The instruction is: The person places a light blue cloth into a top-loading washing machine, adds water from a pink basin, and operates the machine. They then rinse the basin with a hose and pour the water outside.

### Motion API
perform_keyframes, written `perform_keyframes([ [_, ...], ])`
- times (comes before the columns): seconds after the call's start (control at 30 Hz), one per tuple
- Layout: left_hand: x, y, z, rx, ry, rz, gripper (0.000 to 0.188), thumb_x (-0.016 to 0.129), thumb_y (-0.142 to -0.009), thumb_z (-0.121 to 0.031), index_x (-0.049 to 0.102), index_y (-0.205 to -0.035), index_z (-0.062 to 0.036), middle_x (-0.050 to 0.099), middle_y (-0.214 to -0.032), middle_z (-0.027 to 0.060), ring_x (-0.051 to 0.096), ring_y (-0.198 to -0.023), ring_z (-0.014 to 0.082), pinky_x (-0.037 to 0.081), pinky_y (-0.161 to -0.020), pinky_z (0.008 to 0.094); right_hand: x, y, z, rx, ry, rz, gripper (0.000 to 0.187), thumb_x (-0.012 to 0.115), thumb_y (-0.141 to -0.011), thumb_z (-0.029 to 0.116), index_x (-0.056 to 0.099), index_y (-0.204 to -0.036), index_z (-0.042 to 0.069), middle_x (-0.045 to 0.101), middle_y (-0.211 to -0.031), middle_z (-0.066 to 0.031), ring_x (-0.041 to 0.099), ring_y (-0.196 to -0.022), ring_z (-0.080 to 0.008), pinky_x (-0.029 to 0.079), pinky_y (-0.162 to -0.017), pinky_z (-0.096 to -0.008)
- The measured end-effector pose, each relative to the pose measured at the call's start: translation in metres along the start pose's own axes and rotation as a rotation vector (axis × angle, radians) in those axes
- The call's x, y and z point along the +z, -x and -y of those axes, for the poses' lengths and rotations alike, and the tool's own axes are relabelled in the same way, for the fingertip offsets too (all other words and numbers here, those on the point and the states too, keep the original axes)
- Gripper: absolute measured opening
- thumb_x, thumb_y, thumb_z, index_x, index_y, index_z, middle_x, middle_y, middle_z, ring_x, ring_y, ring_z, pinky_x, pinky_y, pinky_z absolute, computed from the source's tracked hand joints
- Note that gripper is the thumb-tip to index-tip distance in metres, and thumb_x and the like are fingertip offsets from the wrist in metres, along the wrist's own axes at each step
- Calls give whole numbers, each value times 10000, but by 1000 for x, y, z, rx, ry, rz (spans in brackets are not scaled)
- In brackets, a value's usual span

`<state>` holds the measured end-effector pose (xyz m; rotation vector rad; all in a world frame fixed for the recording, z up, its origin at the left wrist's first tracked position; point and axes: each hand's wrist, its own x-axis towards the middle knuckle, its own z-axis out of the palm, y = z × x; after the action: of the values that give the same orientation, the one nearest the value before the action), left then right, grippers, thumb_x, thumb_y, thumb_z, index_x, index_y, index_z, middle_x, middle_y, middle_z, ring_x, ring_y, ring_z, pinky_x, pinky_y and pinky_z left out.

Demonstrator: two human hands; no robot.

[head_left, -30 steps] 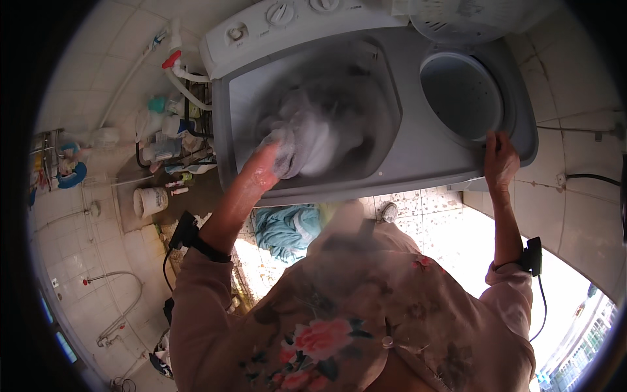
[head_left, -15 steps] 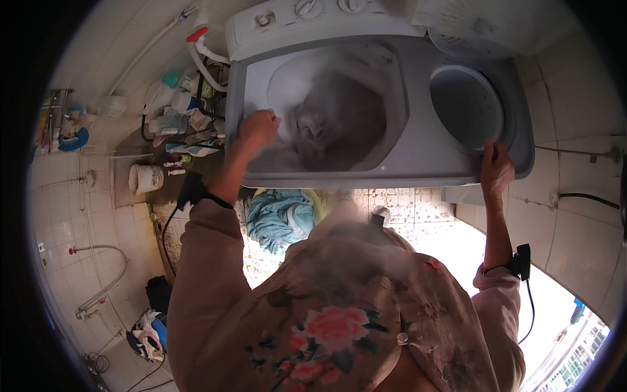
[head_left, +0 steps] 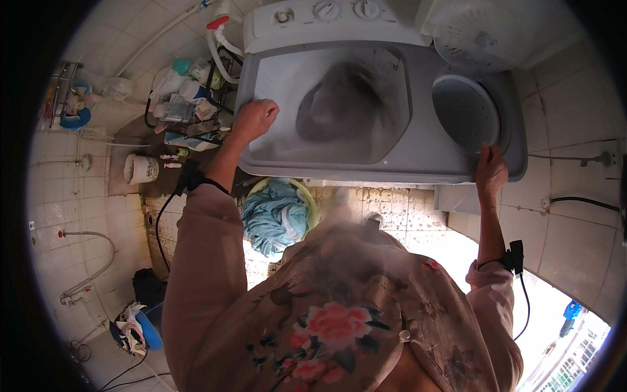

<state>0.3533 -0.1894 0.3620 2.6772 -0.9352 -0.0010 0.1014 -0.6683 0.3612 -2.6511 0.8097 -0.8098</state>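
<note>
1. Washing machine (head_left: 421, 140), twin-tub, one: washing is judged in hand; for the next move, fingers kept clear of the blurred contents are called for.
2. Wash tub (head_left: 277, 81), one; grey load (head_left: 343, 111), one, blurred, contained within.
3. Spin tub (head_left: 465, 114), one.
4. Basin (head_left: 309, 196), one, floor-set; teal cloth (head_left: 275, 219) is held inside.
5. Hands, two: left hand (head_left: 255, 119) curled closed by the wash tub's left rim, nothing seen held; right hand (head_left: 491, 173) bent at the front edge, grip untellable.
6. White dials (head_left: 326, 10), two.
</note>
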Motion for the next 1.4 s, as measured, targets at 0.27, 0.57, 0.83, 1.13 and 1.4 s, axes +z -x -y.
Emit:
perform_keyframes([
  [0.27,1,1,-4,-12,-7,-33,97,594,-813,-168,617,-817,-73,612,-771,144,571,-720,357,454,-639,424,0,0,0,-7,9,-28,344,518,-893,389,534,-701,104,585,-603,-102,585,-571,-333,423,-492,-417],
  [0.57,2,2,-8,-24,44,-52,103,603,-810,-163,613,-810,-60,619,-776,127,585,-717,336,465,-641,407,-1,0,0,-2,39,-19,349,517,-895,385,530,-690,103,569,-583,-87,576,-557,-323,417,-485,-406],
  [0.83,1,1,-7,-13,51,-52,117,605,-803,-180,624,-820,-66,625,-792,129,592,-732,333,474,-649,403,0,0,-1,10,53,-11,324,525,-893,375,552,-710,108,600,-612,-82,592,-571,-310,433,-494,-400],
  [1.13,-2,3,-13,-12,7,-54,125,609,-803,-195,624,-817,-71,631,-785,114,599,-706,323,481,-639,396,2,1,-2,16,19,-35,349,517,-894,386,544,-709,91,567,-618,-131,545,-576,-362,401,-483,-422],
  [1.4,-5,2,-16,-37,32,-26,152,599,-813,-213,626,-836,-65,640,-812,101,607,-733,309,487,-669,391,4,0,-4,-1,56,-51,328,530,-891,369,539,-707,98,581,-610,-115,573,-570,-342,410,-475,-421],
])
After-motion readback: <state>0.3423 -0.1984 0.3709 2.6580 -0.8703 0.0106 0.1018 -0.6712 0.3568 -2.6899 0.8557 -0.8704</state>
